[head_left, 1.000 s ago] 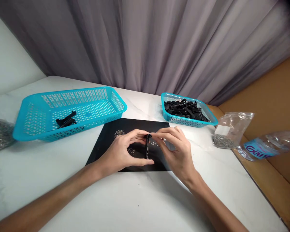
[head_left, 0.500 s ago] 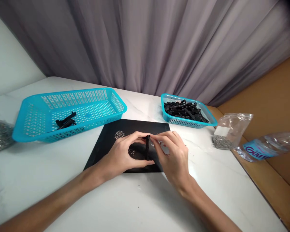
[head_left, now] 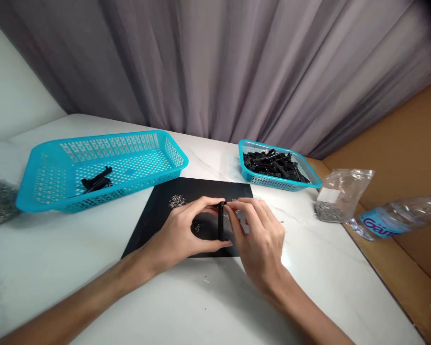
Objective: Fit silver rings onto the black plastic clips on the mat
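My left hand (head_left: pixel 185 225) grips a slim black plastic part (head_left: pixel 221 223) by its two ends, thumb at the near end and fingers at the far end. My right hand (head_left: pixel 260 230) is closed in a pinch against the far end of that part; whatever lies between its fingertips is too small and hidden to make out. Beneath both hands lies a black mat (head_left: pixel 154 215). On it are a pile of small metal pieces (head_left: pixel 177 201), a few thin bent wire pieces (head_left: pixel 197 226) beside the left fingers, and more bits partly covered by the right hand.
At the left, a large blue basket (head_left: pixel 149 179) contains a few black parts (head_left: pixel 97 180). A smaller blue basket (head_left: pixel 266 181) at the back right is heaped with black parts. Bags of metal pieces (head_left: pixel 328 211) flank the table, with a plastic bottle (head_left: pixel 388 221) at the right edge.
The black part has turned slightly, showing more of its side. My right hand has shifted a little to the right, its fingertips still at the part's far end.
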Motion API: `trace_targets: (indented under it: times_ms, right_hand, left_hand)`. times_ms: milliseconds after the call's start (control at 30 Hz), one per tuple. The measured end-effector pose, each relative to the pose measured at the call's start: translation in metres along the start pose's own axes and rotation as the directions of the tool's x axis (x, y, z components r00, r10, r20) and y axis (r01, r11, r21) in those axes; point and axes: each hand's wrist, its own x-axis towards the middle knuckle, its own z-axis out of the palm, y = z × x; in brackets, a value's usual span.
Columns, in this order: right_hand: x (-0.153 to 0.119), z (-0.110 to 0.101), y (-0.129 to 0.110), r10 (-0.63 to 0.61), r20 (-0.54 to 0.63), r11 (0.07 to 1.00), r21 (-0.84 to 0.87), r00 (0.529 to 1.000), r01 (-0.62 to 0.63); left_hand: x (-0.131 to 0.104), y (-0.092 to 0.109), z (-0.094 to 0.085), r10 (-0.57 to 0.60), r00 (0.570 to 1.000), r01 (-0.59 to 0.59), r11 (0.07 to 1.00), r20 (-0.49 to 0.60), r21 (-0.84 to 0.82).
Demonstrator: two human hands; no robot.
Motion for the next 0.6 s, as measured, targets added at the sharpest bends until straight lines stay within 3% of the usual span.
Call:
trace_targets:
  times_ms: [233,467,600]
  right_hand:
    - [0.002,-0.001,0.001,-0.034,0.024,0.999,0.007,0.999,0.034]
    - [0.004,-0.008,0.003,0.158,0.087,0.954,0.244,0.984,-0.174]
    - [0.006,-0.011,0.001,0.194,0.08,0.931,0.299,0.978,-0.209]
  left_hand:
    - [0.0,0.001,0.002,0.0,1.0,0.0,1.0,-0.022,-0.02]
    - [0.002,0.002,-0.003,0.026,0.999,-0.024,0.995,0.018,-0.101]
    - [0.001,0.005,-0.003,0.018,1.0,-0.016,0.992,0.016,-0.128]
